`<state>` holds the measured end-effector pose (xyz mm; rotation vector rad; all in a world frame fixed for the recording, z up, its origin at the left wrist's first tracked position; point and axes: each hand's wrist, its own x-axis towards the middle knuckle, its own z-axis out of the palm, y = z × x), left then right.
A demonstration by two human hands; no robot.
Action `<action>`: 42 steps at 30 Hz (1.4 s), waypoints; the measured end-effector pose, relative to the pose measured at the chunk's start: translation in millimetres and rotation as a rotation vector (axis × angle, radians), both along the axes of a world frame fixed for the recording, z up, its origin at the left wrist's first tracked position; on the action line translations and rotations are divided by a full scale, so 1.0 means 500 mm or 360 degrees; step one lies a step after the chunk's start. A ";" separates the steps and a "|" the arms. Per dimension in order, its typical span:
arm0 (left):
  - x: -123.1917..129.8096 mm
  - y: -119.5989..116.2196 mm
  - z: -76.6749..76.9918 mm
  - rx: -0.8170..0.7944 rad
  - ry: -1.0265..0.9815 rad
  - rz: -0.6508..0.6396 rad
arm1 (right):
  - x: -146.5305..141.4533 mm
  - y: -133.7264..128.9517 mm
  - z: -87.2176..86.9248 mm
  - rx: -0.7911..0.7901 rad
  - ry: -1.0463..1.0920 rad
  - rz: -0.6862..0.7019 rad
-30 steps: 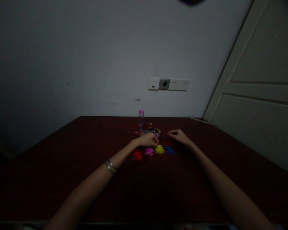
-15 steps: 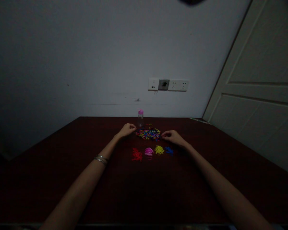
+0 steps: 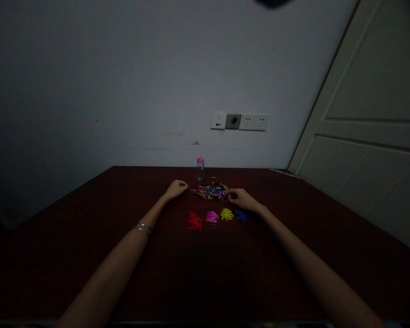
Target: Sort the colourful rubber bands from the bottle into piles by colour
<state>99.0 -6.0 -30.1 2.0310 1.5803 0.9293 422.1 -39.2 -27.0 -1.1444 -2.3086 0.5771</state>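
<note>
A pile of small mixed-colour rubber bands point(image 3: 210, 191) lies towards the back of the dark table. My right hand point(image 3: 241, 199) is at the pile's right edge, with bent fingertips touching the bands; whatever is between them is too small to make out. Just left of the pile, my left hand point(image 3: 177, 189) rests apart from it, its fingers curled together in a pinch. Nearer me is a row of single-colour heaps: red bands point(image 3: 194, 221), pink bands point(image 3: 212, 217), yellow bands point(image 3: 226, 214) and blue bands point(image 3: 240, 215).
Behind the pile stands a clear bottle point(image 3: 200, 173) with a pink cap. A few stray bands point(image 3: 212, 177) lie beside it. The table point(image 3: 198, 273) meets a pale wall with a row of sockets point(image 3: 239, 121). On the right is a panelled door point(image 3: 372, 136). The light is dim.
My left hand has drawn back slightly to the left and towards me, away from the pile. My right hand has moved left, its fingertips now at the pile's edge.
</note>
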 end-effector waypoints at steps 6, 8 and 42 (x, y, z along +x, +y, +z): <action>0.005 -0.005 -0.006 -0.0039 0.0057 0.0115 | 0.006 -0.006 0.023 -0.0038 0.0072 -0.0052; 0.009 -0.006 -0.004 -0.0034 0.0078 0.0141 | 0.013 -0.010 0.042 -0.0086 0.0111 -0.0065; 0.219 -0.107 0.035 0.0030 0.0673 -0.0389 | 0.085 0.068 -0.017 -0.0414 0.0323 -0.0264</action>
